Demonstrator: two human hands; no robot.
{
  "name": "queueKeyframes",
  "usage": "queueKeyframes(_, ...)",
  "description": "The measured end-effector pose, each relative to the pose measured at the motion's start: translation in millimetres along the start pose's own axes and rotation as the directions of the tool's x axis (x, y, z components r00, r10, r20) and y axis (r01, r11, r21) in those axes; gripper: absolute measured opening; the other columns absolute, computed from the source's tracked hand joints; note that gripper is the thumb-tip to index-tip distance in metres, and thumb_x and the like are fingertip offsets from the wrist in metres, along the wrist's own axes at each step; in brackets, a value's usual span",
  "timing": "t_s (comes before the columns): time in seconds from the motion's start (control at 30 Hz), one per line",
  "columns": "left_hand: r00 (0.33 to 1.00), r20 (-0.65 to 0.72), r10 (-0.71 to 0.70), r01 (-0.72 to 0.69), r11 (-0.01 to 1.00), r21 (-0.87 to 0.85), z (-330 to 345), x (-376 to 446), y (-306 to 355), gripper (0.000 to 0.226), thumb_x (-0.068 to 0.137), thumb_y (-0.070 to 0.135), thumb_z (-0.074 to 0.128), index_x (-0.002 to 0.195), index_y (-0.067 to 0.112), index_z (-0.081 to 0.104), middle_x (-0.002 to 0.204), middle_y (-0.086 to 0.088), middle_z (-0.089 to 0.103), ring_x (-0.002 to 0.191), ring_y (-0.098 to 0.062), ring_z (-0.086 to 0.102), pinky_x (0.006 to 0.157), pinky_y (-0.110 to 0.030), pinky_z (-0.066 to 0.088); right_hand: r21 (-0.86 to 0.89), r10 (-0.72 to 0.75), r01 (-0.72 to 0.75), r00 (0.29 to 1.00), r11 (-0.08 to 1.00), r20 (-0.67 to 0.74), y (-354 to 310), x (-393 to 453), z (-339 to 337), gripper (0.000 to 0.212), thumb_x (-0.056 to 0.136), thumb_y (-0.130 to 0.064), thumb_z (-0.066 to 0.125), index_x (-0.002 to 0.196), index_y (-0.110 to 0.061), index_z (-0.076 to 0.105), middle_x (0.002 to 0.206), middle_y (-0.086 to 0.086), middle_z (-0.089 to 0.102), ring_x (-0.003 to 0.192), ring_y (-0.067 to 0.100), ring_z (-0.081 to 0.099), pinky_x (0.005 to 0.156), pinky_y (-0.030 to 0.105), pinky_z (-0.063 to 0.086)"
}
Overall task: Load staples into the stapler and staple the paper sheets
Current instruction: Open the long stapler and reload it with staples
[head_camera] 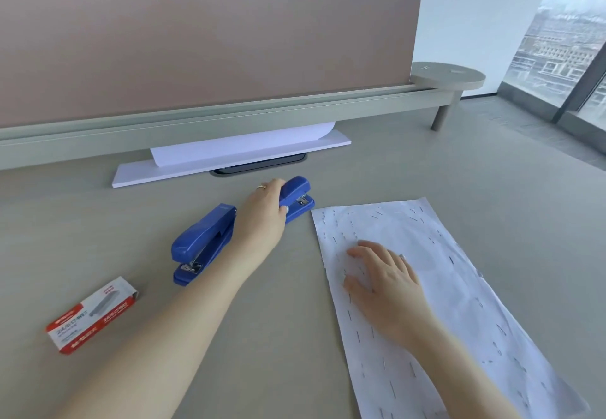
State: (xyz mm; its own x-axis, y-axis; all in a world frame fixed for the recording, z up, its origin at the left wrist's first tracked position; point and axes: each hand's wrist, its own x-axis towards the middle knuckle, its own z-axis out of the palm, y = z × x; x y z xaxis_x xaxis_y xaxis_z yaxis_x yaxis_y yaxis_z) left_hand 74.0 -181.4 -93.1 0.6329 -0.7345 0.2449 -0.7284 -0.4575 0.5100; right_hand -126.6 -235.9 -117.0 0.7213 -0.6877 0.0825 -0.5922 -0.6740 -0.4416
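Observation:
Two blue staplers lie on the desk. My left hand (pixel 267 212) is shut on the far stapler (pixel 296 194), gripping its rear half, with its nose pointing right toward the paper. The near stapler (pixel 201 243) rests untouched beside my left forearm, nose toward me. White paper sheets (pixel 459 303), dotted with many staples, lie at the right. My right hand (pixel 385 282) lies flat on them, palm down with fingers spread. A red and white staple box (pixel 91 315) sits at the left, its end flap open.
A stack of white paper (pixel 229 159) lies at the back of the desk under a beige partition (pixel 196 41), with one loose sheet curled on top. A dark cable slot (pixel 259 166) shows just in front of it. The desk's right edge borders a window.

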Motion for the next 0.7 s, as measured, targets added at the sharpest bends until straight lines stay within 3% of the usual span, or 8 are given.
queueKeyframes(0.07, 1.000, -0.002, 0.017, -0.017, 0.999, 0.035, -3, -2, -2, 0.032, 0.088, 0.013, 0.051, 0.120, 0.013, 0.047, 0.119, -0.010, 0.054, 0.100, -0.027, 0.053, 0.078, -0.040, 0.046, -0.005, 0.004, -0.004, 1.000, 1.000, -0.011, 1, 2, -1, 0.038, 0.093, -0.037, 0.041, 0.131, -0.033, 0.038, 0.143, -0.018, 0.031, 0.135, 0.008, 0.025, 0.114, 0.026, 0.006)
queueKeyframes(0.17, 0.994, -0.085, 0.064, -0.036, 0.954, 0.299, -23, -18, -13, 0.050, 0.085, 0.029, 0.057, 0.130, 0.015, 0.041, 0.132, -0.009, 0.047, 0.112, -0.031, 0.046, 0.086, -0.040, 0.039, -0.016, 0.032, -0.032, 0.999, 0.999, -0.023, 1, 2, -2, 0.039, 0.092, -0.037, 0.042, 0.131, -0.032, 0.039, 0.144, -0.016, 0.032, 0.135, 0.012, 0.026, 0.114, 0.028, 0.009)
queueKeyframes(0.27, 0.989, -0.142, -0.044, 0.103, 0.891, 0.442, -52, -43, -37, 0.062, 0.079, 0.041, 0.061, 0.132, 0.018, 0.038, 0.136, -0.008, 0.042, 0.115, -0.033, 0.041, 0.090, -0.041, 0.034, -0.004, 0.042, -0.043, 0.999, 0.999, -0.029, -5, 0, -3, 0.040, 0.091, -0.036, 0.046, 0.131, -0.031, 0.041, 0.145, -0.013, 0.033, 0.136, 0.014, 0.024, 0.116, 0.036, 0.012)
queueKeyframes(0.33, 0.980, -0.089, -0.179, 0.199, 0.907, 0.371, -66, -59, -55, 0.057, 0.078, 0.038, 0.063, 0.127, 0.019, 0.042, 0.127, -0.008, 0.047, 0.109, -0.032, 0.046, 0.086, -0.039, 0.037, 0.066, -0.005, 0.009, 0.998, 0.998, -0.064, -15, -2, -3, 0.038, 0.090, -0.032, 0.050, 0.128, -0.030, 0.046, 0.145, -0.011, 0.036, 0.136, 0.015, 0.026, 0.115, 0.036, 0.016)
queueKeyframes(0.43, 0.966, -0.032, -0.258, 0.260, 0.962, 0.085, -71, -80, -67, 0.032, 0.084, 0.025, 0.057, 0.114, 0.018, 0.048, 0.100, 0.000, 0.055, 0.085, -0.026, 0.052, 0.067, -0.033, 0.039, 0.165, -0.140, 0.154, 0.985, 0.974, -0.098, -39, -7, 2, 0.035, 0.089, -0.024, 0.054, 0.123, -0.027, 0.052, 0.140, -0.011, 0.042, 0.131, 0.015, 0.034, 0.108, 0.028, 0.023)
queueKeyframes(0.57, 0.965, -0.015, -0.263, 0.261, 0.962, -0.081, -78, -105, -76, 0.017, 0.086, 0.020, 0.054, 0.101, 0.021, 0.047, 0.090, 0.000, 0.057, 0.073, -0.019, 0.052, 0.059, -0.032, 0.040, 0.191, -0.324, 0.337, 0.941, 0.922, -0.096, -73, -18, 14, 0.034, 0.087, -0.020, 0.056, 0.121, -0.023, 0.054, 0.135, -0.008, 0.047, 0.125, 0.017, 0.042, 0.102, 0.023, 0.028)
queueKeyframes(0.7, 0.986, 0.082, -0.145, 0.156, 0.977, -0.144, -92, -139, -81, 0.021, 0.085, 0.019, 0.057, 0.098, 0.032, 0.049, 0.089, 0.010, 0.060, 0.079, -0.007, 0.055, 0.063, -0.025, 0.043, 0.209, -0.446, 0.461, 0.887, 0.862, -0.116, -108, -21, 25, 0.040, 0.083, -0.030, 0.049, 0.121, -0.019, 0.053, 0.131, -0.004, 0.052, 0.119, 0.019, 0.049, 0.104, 0.035, 0.035)
